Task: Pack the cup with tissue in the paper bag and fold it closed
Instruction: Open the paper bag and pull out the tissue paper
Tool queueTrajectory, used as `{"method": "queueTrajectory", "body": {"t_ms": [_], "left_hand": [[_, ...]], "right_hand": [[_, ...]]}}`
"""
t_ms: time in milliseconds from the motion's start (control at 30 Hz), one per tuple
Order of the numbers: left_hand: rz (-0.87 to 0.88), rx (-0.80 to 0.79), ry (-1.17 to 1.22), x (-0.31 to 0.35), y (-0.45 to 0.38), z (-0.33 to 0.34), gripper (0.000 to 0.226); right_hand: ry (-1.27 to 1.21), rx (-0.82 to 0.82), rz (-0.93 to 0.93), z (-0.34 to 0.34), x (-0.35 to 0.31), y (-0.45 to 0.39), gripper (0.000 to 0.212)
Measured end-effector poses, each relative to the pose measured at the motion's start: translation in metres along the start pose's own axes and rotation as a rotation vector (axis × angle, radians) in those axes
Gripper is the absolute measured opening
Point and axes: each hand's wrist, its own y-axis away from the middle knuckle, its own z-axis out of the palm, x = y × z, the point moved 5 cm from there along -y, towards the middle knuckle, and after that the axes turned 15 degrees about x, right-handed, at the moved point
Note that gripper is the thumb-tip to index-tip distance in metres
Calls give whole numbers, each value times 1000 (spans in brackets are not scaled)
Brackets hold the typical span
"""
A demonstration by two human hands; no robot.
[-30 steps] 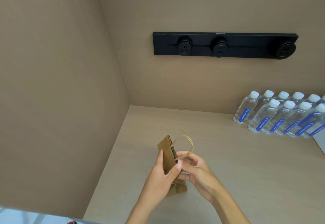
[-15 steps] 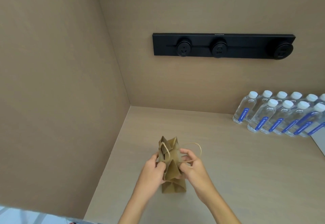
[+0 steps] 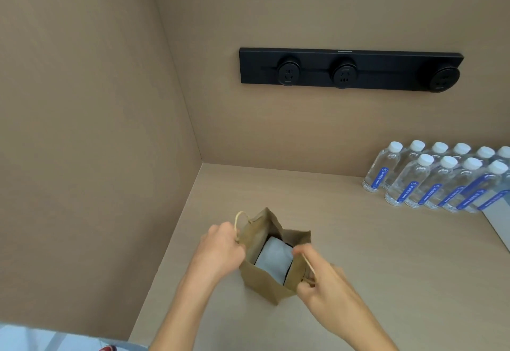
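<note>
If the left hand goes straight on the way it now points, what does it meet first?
The left hand points up and right, at the bag, whose left edge it already grips. Next it would likely meet the white tissue inside; depth is unclear.

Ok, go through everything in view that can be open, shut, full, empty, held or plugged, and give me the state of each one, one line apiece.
Paper bag: upright on the counter, mouth pulled open, not folded.
White tissue: inside the bag; no cup visible.
Left hand: gripping the bag's left side at its handle.
Right hand: gripping the bag's right side at its handle.
Water bottles: upright, capped.
Socket strip: nothing plugged in.
</note>
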Motion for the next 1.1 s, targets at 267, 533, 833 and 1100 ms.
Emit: {"method": "queueTrajectory", "body": {"t_ms": [267, 533, 833, 1100], "left_hand": [[84, 195, 204, 18, 0, 3, 15], [244, 320, 426, 29, 24, 9, 32], [111, 154, 75, 27, 56, 23, 9], [23, 93, 12, 10, 47, 8, 62]], "right_hand": [[470, 76, -209, -12, 9, 1, 50], [182, 206, -98, -8, -2, -3, 38], [384, 164, -162, -5, -15, -9, 18], [505, 102, 59, -9, -3, -10, 26]]}}
